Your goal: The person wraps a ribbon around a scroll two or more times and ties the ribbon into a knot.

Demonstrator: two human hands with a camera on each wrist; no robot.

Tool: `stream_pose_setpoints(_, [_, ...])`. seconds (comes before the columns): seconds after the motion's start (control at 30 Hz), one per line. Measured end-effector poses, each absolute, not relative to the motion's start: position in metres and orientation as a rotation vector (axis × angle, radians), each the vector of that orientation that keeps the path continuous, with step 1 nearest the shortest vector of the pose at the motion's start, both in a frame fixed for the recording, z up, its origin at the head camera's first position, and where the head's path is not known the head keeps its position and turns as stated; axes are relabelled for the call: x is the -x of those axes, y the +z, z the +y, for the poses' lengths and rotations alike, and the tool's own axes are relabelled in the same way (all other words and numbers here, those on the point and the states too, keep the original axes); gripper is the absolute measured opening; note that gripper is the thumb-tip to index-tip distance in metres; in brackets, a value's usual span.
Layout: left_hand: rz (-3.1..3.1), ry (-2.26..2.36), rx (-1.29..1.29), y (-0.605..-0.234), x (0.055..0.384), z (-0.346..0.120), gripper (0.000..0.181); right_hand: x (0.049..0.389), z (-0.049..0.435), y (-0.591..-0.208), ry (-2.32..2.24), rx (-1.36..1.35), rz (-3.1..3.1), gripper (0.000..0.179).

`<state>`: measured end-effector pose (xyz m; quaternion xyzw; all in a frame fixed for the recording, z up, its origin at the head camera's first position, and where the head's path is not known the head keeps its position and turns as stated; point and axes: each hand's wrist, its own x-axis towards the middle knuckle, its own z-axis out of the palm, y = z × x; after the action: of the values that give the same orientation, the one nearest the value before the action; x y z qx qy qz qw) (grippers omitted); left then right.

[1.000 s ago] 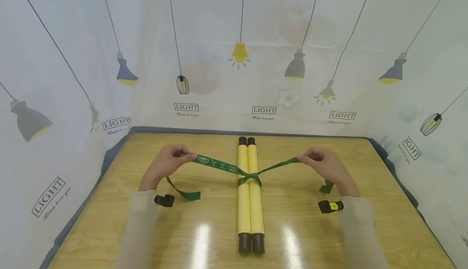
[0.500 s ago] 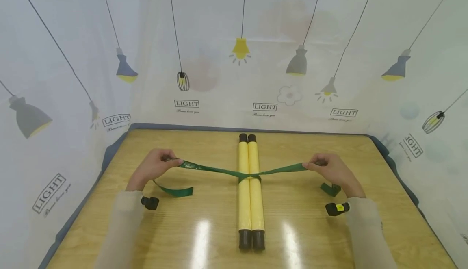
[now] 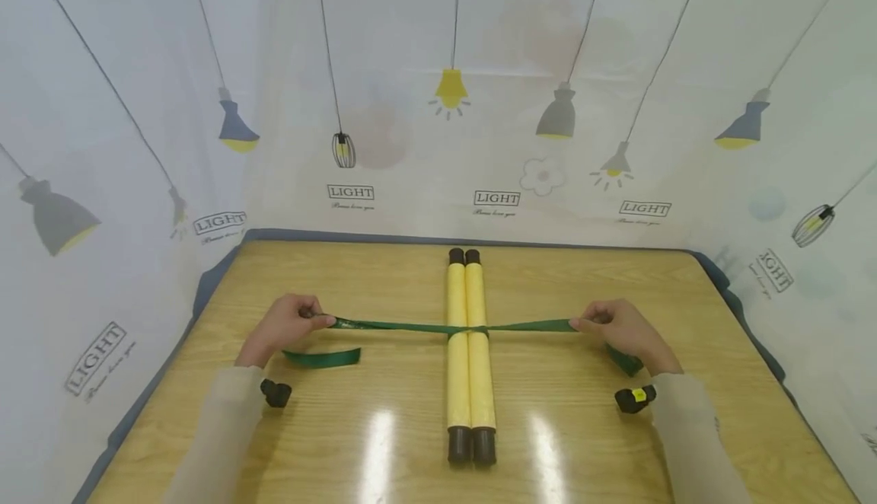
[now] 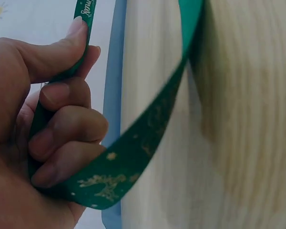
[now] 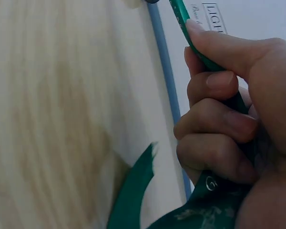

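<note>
Two yellow rods with dark brown end caps point(image 3: 470, 382) lie side by side on the table, pointing away from me. A green ribbon point(image 3: 404, 326) wraps round both and crosses on top of them. My left hand point(image 3: 282, 325) pinches one side of the ribbon, and my right hand point(image 3: 620, 329) pinches the other. Between the hands the ribbon runs nearly straight and level. In the left wrist view, curled fingers point(image 4: 69, 126) hold the ribbon, printed with gold figures, against the palm. The right wrist view shows a loose ribbon tail point(image 5: 131, 195) hanging below the curled fingers.
The wooden table point(image 3: 384, 283) has a blue-grey edge point(image 3: 356, 237) along its back and sides. Behind it hangs a pale backdrop point(image 3: 411, 24) printed with lamps. Black wrist cameras point(image 3: 276, 393) sit at both sleeves.
Both hands have moved apart, the left one further, and come down slightly toward me. The ribbon has straightened from a V and its crossing lies flatter on the rods.
</note>
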<state>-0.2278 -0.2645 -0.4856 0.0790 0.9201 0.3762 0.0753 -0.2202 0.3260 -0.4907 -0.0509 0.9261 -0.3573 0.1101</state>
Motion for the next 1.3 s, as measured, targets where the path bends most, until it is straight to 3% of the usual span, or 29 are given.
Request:
stream_pose_setpoints(0.33, [2.795, 1.041, -0.281, -0.487, 0.229, -0.267, 0.028, 0.217, 0.342, -0.497, -0.978, 0.16, 2.762, 0.043])
stream_pose_setpoints(0.73, [2.847, 0.953, -0.288, -0.473, 0.214, -0.321, 0.014, 0.214, 0.393, -0.484, -0.857, 0.081, 2.883, 0.049])
stream_pose_setpoints(1.0, [3.012, 0.814, -0.094, -0.472, 0.203, -0.349, 0.016, 0.211, 0.418, -0.485, -0.801, 0.088, 2.944, 0.041])
stream_pose_setpoints(1.3, [3.136, 0.668, 0.22, -0.474, 0.191, -0.37, 0.022, 0.205, 0.444, -0.491, -0.688, 0.045, 3.009, 0.043])
